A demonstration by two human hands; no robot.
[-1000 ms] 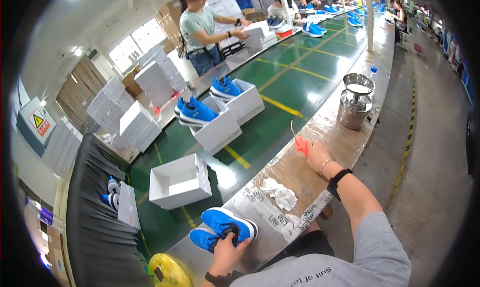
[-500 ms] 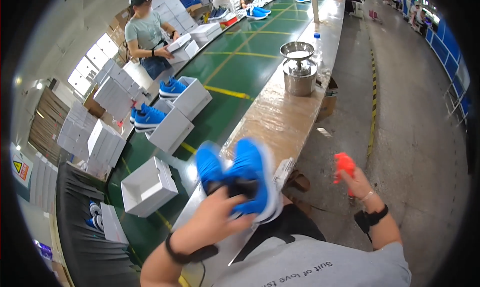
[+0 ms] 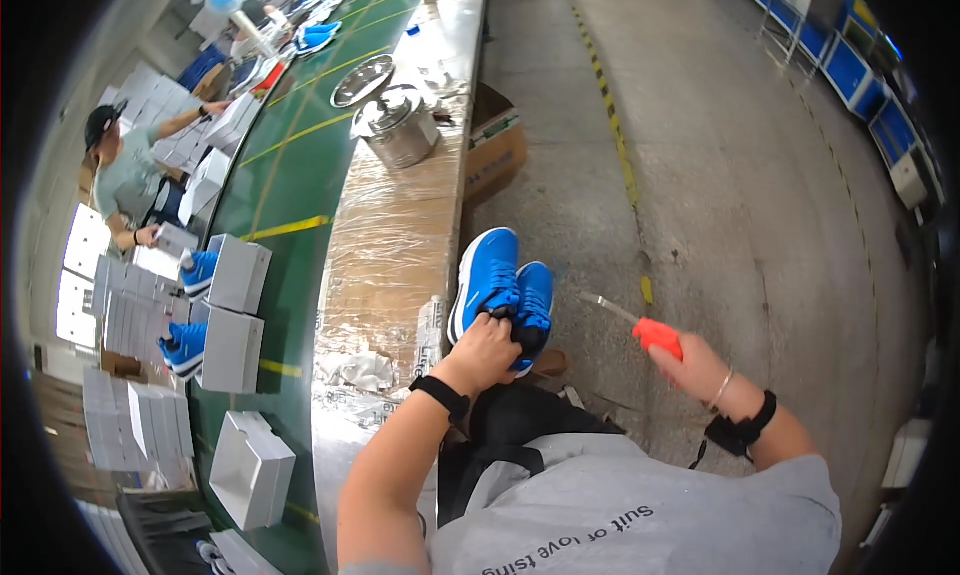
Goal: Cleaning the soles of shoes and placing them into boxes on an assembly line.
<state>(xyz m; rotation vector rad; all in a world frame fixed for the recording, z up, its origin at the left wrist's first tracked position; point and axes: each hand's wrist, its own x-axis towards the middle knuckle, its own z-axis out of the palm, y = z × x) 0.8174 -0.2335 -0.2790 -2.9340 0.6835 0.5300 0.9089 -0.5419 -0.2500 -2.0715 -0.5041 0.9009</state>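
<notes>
A pair of blue sneakers [image 3: 490, 273] with white soles and dark linings hangs side by side beyond the bench edge, toes pointing away from me. My left hand [image 3: 486, 353] grips both by their openings, fingers partly hidden inside. Off to the right, my right hand [image 3: 694, 367] is wrapped round a tool with a red-orange handle [image 3: 658, 337]. A thin metal shaft juts from it toward the shoes, its tip apart from them. I cannot make out the tool's exact kind.
A film-covered bench [image 3: 385, 235] runs along the left, bearing a steel pot [image 3: 398, 133]. On the green conveyor [image 3: 290, 190] beyond, an open white box [image 3: 250, 470] stands near more boxes with blue shoes. A co-worker [image 3: 135, 180] handles boxes across it. A cardboard carton [image 3: 497, 155] sits beside the bench.
The sneakers have moved from over the bench to beyond its right edge, still in my left hand. My right hand has turned the red tool toward the shoes. My view has swung right.
</notes>
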